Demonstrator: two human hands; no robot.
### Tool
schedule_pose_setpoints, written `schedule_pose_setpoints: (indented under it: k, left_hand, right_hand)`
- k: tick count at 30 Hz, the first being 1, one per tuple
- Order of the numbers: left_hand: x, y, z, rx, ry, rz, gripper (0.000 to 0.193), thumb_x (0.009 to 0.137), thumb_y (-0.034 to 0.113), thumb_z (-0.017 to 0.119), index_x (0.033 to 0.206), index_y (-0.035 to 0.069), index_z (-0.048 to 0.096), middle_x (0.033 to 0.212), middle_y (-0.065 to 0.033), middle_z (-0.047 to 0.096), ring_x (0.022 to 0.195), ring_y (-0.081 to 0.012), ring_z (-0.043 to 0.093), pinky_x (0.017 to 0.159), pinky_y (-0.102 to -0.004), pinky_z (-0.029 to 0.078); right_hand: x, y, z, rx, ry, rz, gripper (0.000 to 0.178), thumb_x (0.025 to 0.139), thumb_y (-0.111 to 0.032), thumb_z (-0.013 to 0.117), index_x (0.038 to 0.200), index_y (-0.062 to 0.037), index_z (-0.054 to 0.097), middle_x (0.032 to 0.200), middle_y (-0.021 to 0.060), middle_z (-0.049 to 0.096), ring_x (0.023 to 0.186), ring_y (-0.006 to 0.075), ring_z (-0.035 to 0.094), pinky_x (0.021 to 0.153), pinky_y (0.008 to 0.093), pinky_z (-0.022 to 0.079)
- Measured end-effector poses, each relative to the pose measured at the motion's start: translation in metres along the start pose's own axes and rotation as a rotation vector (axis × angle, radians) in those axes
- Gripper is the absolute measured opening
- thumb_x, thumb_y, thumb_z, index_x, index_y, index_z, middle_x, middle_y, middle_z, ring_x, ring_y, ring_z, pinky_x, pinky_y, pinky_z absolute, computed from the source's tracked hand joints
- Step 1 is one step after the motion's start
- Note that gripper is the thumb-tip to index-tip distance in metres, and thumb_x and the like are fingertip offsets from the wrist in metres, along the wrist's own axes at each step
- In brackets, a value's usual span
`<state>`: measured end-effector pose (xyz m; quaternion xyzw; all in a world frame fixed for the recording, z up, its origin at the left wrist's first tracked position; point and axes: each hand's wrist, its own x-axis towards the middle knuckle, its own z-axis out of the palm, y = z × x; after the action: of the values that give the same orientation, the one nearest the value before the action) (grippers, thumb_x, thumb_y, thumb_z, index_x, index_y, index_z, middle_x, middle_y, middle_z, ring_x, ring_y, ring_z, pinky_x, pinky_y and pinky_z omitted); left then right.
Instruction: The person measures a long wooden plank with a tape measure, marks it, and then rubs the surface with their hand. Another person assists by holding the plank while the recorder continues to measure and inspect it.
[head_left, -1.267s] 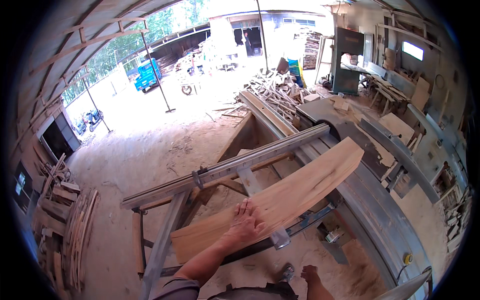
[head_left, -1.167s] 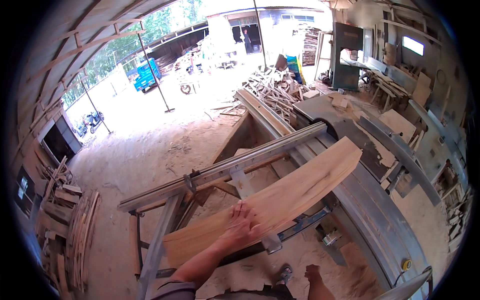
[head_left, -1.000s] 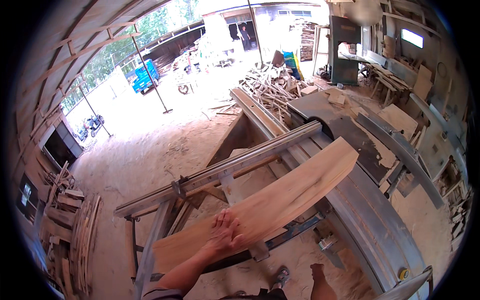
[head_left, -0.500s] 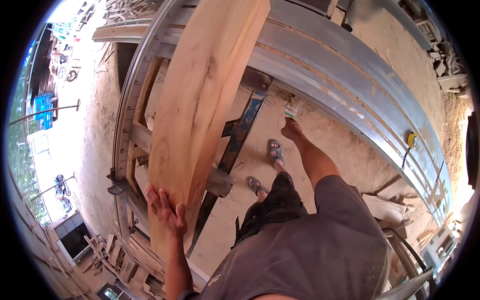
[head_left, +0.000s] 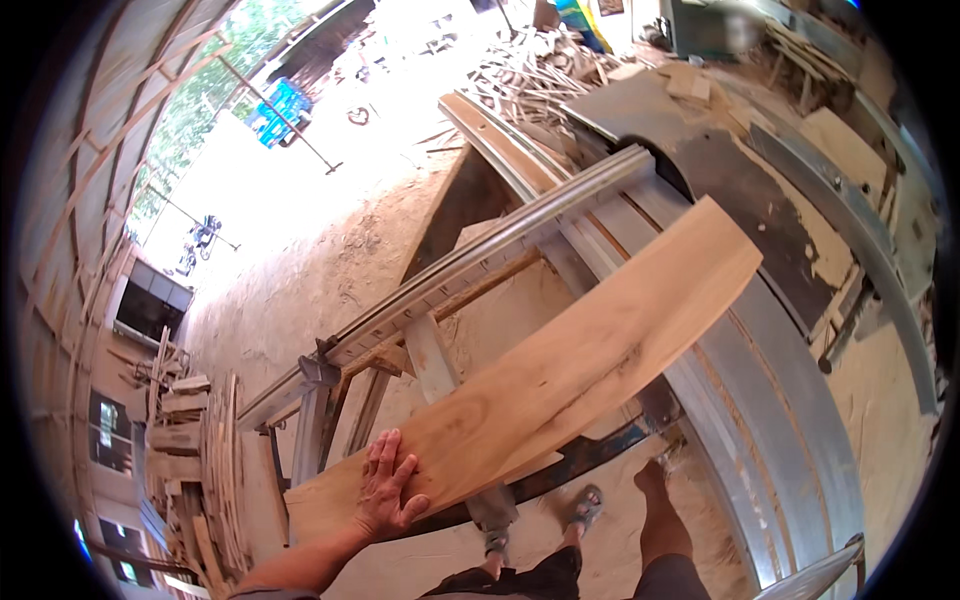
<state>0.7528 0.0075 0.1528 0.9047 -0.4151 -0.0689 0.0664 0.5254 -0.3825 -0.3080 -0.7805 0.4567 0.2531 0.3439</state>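
A long, thick wooden plank (head_left: 540, 390) with a dark crack along its grain lies slantwise across a metal machine table (head_left: 760, 420) and its open side frame. My left hand (head_left: 390, 490) rests flat on the near left end of the plank, fingers spread and thumb out to the side. My right hand (head_left: 652, 477) is low beside the near edge of the machine table, apart from the plank. Its fingers are too small and blurred to make out, and so is anything they may touch.
A metal fence rail (head_left: 480, 255) runs along the frame's far side. Stacked timber (head_left: 185, 440) stands at left, and a heap of offcuts (head_left: 530, 85) lies behind. A curved metal guard (head_left: 850, 230) is at right. My feet (head_left: 585, 508) stand on the dusty floor below.
My view has swung up and to the left, so the plank now appears slanted and its far end shows. My left hand stays flat on the plank; my right stays low by the table.
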Motion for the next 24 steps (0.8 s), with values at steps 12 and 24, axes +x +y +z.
schedule_pose_setpoints:
  k: [12, 24]
  left_hand:
    - [0.001, 0.005, -0.004, -0.01, 0.086, 0.038, 0.064, 0.085, 0.051, 0.065, 0.127, 0.002, 0.062, 0.157, -0.0268, 0.028, 0.147, -0.0461, 0.023, 0.12, -0.0555, 0.016]
    - [-0.028, -0.023, -0.004, -0.332, 0.301, 0.116, 0.062, 0.083, 0.034, 0.074, 0.13, -0.002, 0.057, 0.155, -0.031, 0.028, 0.146, -0.0481, 0.023, 0.12, -0.055, 0.019]
  right_hand:
    - [-0.046, 0.013, 0.116, 0.172, 0.208, -0.176, 0.013, 0.078, -0.01, 0.06, 0.071, -0.0073, 0.07, 0.085, 0.0154, 0.073, 0.084, 0.0281, 0.072, 0.071, 0.0406, 0.056]
    - [-0.36, -0.225, 0.037, 1.245, -0.552, -0.171, 0.028, 0.087, -0.016, 0.072, 0.107, 0.0038, 0.072, 0.11, 0.0191, 0.072, 0.093, 0.0273, 0.072, 0.084, 0.0358, 0.057]
